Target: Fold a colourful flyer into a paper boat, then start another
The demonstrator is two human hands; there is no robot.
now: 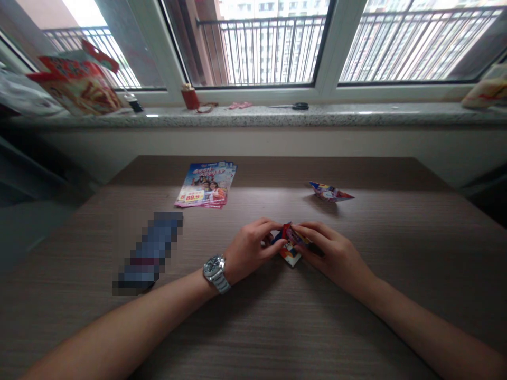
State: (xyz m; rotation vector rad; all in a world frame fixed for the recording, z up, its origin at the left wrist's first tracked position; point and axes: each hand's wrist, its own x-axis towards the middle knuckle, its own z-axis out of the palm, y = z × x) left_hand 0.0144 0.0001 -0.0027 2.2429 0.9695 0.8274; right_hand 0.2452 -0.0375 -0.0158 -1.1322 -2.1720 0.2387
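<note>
Both my hands meet at the middle of the wooden table (356, 316) over a small folded piece of colourful printed paper (291, 253). My left hand (253, 248), with a wristwatch (216, 272) on its wrist, pinches the paper's left side with curled fingers. My right hand (328, 248) grips the right side, fingers pressed on the fold. A finished folded paper shape (330, 192), pointed at both ends, lies farther back to the right.
A stack of colourful flyers (206, 184) lies at the back left of the table. A blurred dark object (148, 253) sits left of my forearm. On the stone windowsill are a printed bag (79, 84), a red cup (190, 97) and scissors (295, 106).
</note>
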